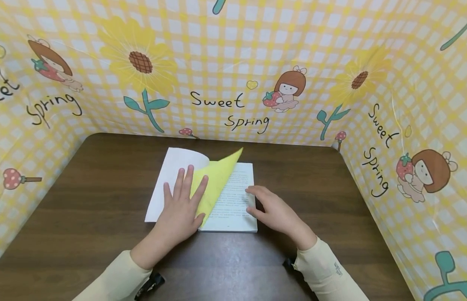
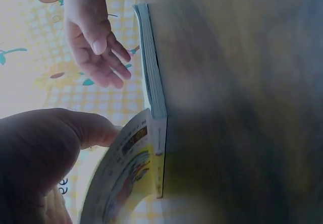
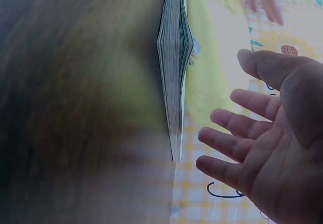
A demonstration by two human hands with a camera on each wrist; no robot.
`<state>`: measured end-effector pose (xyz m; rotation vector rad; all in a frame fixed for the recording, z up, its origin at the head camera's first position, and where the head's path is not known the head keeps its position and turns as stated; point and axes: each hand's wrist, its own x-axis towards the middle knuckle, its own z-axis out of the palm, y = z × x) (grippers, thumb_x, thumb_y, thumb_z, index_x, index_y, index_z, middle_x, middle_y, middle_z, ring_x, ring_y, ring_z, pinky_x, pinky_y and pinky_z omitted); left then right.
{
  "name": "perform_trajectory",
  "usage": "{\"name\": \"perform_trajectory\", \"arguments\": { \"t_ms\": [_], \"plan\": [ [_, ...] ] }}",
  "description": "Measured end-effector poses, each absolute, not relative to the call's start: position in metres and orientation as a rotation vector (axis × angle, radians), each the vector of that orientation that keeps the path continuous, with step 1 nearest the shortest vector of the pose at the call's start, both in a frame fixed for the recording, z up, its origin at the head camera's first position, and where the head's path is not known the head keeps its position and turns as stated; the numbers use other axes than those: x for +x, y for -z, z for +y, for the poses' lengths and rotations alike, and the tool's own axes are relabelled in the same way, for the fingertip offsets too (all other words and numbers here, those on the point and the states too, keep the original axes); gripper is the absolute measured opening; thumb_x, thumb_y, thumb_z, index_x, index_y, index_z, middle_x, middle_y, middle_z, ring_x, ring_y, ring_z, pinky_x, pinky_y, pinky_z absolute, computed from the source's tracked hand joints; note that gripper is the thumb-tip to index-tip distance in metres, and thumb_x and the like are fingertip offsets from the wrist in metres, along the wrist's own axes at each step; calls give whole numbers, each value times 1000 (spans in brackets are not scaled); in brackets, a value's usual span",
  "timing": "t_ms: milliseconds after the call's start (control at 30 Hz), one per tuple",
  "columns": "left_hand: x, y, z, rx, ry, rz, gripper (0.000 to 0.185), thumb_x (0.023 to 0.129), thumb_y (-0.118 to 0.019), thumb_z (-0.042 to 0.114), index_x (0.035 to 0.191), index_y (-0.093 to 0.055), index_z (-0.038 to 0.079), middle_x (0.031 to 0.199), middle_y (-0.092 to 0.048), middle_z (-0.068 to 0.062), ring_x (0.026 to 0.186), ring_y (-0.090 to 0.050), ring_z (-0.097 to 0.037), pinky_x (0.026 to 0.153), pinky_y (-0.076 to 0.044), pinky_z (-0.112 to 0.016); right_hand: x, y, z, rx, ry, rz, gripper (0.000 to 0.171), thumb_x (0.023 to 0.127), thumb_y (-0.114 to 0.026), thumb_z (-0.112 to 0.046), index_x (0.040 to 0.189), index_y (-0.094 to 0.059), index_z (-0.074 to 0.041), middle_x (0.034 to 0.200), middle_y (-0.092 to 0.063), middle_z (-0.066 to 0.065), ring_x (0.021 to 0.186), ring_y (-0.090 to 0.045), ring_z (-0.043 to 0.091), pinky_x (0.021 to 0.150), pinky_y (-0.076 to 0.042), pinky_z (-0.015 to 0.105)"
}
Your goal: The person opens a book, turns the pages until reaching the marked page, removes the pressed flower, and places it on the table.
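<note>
An open paperback book (image 1: 235, 205) lies on the table, a printed page showing on its right half. My left hand (image 1: 178, 215) presses flat with spread fingers over the turned-back white cover (image 1: 162, 173) and a yellow sheet (image 1: 219, 175). That sheet stands up slantwise, its pointed corner over the printed page. In the left wrist view, the cover (image 2: 126, 168) bends in an arc beside the left thumb. My right hand (image 1: 276, 211) hovers at the book's right edge, fingers relaxed, nothing between them. The right wrist view shows its spread fingers beside the page block (image 3: 174, 72).
Dark brown wooden tabletop (image 1: 98, 188) surrounds the book. A yellow checked cloth (image 1: 210, 54) with flowers and cartoon figures walls off the back and both sides. Pale sleeves (image 1: 327, 267) cover both forearms, with a black strap (image 1: 150, 286) at the left one.
</note>
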<state>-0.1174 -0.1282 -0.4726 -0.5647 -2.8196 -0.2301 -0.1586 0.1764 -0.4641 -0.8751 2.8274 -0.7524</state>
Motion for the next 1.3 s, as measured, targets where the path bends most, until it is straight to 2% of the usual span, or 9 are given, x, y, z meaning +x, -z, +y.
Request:
{"name": "perform_trajectory", "arguments": {
  "t_ms": [100,267,433,667,800,967,1300],
  "plan": [
    [-119,473,-131,-610,138,-2794,104,83,-80,36,166,-19,22,171,18,-14,157,11,-43,113,-1,-79,-157,464,176,-914,731,2796,56,99,-69,-33,148,-53,-11,154,-49,10,142,-49,25,114,-43,45],
    [-121,473,-135,-725,83,-2786,91,87,-72,33,165,-25,27,173,10,-9,158,9,-41,115,7,-75,-156,464,176,-956,687,2756,57,98,-70,-34,149,-53,-13,158,-45,11,146,-44,31,117,-38,50],
    [-124,475,-139,-825,48,-2762,82,89,-68,33,162,-32,27,174,-5,-7,159,0,-39,116,1,-75,-155,465,177,-997,656,2740,56,98,-70,-34,148,-54,-13,159,-44,12,146,-42,34,117,-36,54],
    [-124,473,-142,-904,86,-2759,68,91,-60,25,157,-44,24,172,-17,-1,159,-8,-36,118,-4,-72,-155,468,177,-1024,610,2726,54,98,-69,-39,146,-56,-16,162,-41,9,150,-38,30,122,-27,53],
    [-124,472,-143,-938,80,-2775,66,90,-56,22,155,-48,24,172,-19,-1,159,-9,-35,120,-4,-71,-155,468,177,-1084,622,2716,56,96,-73,-37,144,-57,-14,162,-40,11,151,-36,32,123,-24,57],
    [-124,474,-143,-966,82,-2818,67,91,-58,23,156,-45,23,173,-16,-3,159,-7,-36,119,-4,-71,-155,469,179,-1115,594,2692,62,94,-75,-40,147,-56,-14,164,-37,9,153,-33,32,123,-22,58],
    [-121,473,-143,-925,154,-2962,62,95,-56,22,156,-47,24,172,-20,-3,158,-9,-39,117,-7,-74,-155,473,179,-1094,551,2624,74,92,-74,-48,154,-48,-19,170,-24,4,157,-21,31,125,-13,59]
  ]
}}
